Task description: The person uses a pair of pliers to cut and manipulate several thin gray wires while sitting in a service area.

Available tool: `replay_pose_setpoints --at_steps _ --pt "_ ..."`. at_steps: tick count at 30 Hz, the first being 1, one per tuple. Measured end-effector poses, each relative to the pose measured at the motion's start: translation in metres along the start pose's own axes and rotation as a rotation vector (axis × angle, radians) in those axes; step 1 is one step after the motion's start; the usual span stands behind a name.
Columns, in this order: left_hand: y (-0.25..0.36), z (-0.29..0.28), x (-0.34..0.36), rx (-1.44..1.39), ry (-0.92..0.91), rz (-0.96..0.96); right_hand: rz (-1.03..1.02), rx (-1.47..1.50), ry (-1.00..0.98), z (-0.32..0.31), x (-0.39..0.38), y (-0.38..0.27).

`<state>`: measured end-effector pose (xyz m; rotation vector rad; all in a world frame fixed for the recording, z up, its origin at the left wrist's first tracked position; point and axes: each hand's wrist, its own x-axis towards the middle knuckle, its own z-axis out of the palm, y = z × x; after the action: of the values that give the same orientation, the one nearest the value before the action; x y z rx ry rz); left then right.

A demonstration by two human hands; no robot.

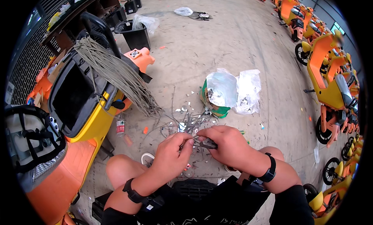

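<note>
In front of my knees my two hands meet, almost touching. My left hand (174, 151) is closed, with thumb and forefinger pinching the end of a thin grey cable (196, 137). Fingers curled, my right hand (227, 143) grips a small dark tool (208, 143) whose kind is mostly hidden by the fingers. Beneath and beyond the hands, loose grey cable pieces (171, 126) lie on the floor among white paper bits. At the left, a thick bundle of grey cables (112, 73) hangs over the front of a yellow-orange scooter (93, 122) and droops toward the floor.
Ahead stands a green sack with a silvery lining (221, 87), beside crumpled clear plastic (248, 92). A black bin (134, 38) is farther back. Rows of orange-yellow scooters (330, 83) line the right side. A bottle with a red label (120, 127) is near my left knee.
</note>
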<state>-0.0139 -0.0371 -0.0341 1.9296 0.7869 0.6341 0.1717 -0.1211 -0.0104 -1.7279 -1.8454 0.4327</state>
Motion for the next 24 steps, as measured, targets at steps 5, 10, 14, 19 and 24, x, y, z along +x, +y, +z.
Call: replay_pose_setpoints --at_steps 5,10,14,19,24 --pt "0.002 -0.003 0.0 -0.088 -0.071 -0.112 0.029 0.119 -0.005 0.005 0.001 0.008" --pt "-0.009 -0.011 0.003 -0.466 -0.192 -0.327 0.551 0.695 -0.213 -0.014 0.01 -0.001" --pt "-0.011 -0.012 0.006 -0.594 -0.217 -0.335 0.668 1.226 -0.209 -0.012 0.01 0.002" --pt "-0.01 -0.007 0.006 -0.711 -0.238 -0.351 0.666 1.482 -0.171 -0.012 0.011 0.003" --pt "-0.011 -0.003 0.009 -0.774 -0.055 -0.356 0.736 1.516 -0.278 -0.012 0.01 0.004"
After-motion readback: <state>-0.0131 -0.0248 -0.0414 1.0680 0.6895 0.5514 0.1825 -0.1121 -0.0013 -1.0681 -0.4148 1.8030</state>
